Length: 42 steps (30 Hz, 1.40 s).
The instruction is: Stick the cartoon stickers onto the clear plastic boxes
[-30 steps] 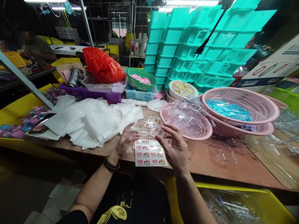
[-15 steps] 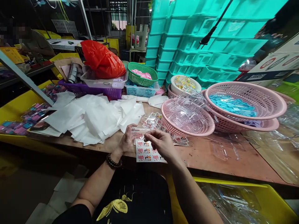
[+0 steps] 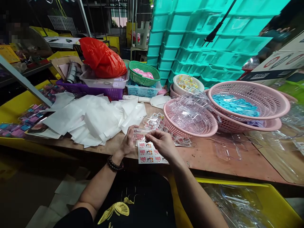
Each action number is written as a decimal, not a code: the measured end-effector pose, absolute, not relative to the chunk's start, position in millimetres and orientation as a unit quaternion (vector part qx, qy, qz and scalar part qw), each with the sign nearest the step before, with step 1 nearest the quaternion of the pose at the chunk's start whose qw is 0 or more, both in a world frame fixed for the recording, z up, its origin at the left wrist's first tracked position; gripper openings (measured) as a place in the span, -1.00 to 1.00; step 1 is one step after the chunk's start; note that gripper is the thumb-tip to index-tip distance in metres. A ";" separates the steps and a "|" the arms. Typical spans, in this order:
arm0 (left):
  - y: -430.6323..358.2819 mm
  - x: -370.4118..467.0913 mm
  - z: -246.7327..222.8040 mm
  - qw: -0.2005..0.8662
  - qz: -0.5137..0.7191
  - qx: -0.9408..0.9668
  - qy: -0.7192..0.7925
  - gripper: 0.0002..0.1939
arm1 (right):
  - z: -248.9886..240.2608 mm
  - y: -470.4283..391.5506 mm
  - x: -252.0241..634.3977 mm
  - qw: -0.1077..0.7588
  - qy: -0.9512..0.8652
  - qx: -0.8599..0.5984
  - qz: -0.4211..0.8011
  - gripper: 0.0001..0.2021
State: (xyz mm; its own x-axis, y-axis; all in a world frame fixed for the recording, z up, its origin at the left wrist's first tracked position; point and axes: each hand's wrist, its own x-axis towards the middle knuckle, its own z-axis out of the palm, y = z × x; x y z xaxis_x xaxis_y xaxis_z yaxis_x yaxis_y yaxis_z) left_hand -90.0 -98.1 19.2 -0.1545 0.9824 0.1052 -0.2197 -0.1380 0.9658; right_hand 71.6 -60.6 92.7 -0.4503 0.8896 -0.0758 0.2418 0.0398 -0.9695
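My left hand (image 3: 127, 141) grips a clear plastic case (image 3: 140, 130) at its left end, above the table's front edge. My right hand (image 3: 162, 142) is at the case's right side, thumb and forefinger pinched together. Whatever lies between those fingertips is too small to make out. Just below both hands is a sheet of stickers (image 3: 149, 155) with pink lettering and cartoon cats, partly covered by my right hand. More printed stickers (image 3: 155, 120) lie scattered behind the case.
White backing papers (image 3: 102, 117) are heaped to the left. A pink basket (image 3: 190, 133) of clear cases stands right of my hands, beside another pink basket (image 3: 249, 87) with blue pieces. Turquoise crates (image 3: 185, 41) rise behind. A yellow bin (image 3: 273, 202) sits below the table's edge.
The view has shifted slightly, so the scene sits a little higher and further left. Both hands keep nearly the same pose at the case.
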 end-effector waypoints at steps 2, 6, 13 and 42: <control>-98.3 -89.5 20.3 0.492 0.622 0.427 0.434 -0.40 | 93.3 -61.2 71.5 0.300 -0.654 -0.433 0.542 -0.54; -99.9 -89.4 23.2 0.498 0.622 0.423 0.431 -0.42 | 94.0 -61.8 71.2 0.299 -0.657 -0.436 0.537 -0.54; -100.7 -90.5 24.3 0.491 0.619 0.430 0.436 -0.41 | 93.0 -61.7 71.6 0.297 -0.666 -0.434 0.529 -0.53; -114.0 -98.6 12.7 0.490 0.728 0.233 0.420 -0.45 | 75.4 -7.7 36.4 0.220 -0.713 -0.419 0.517 -0.33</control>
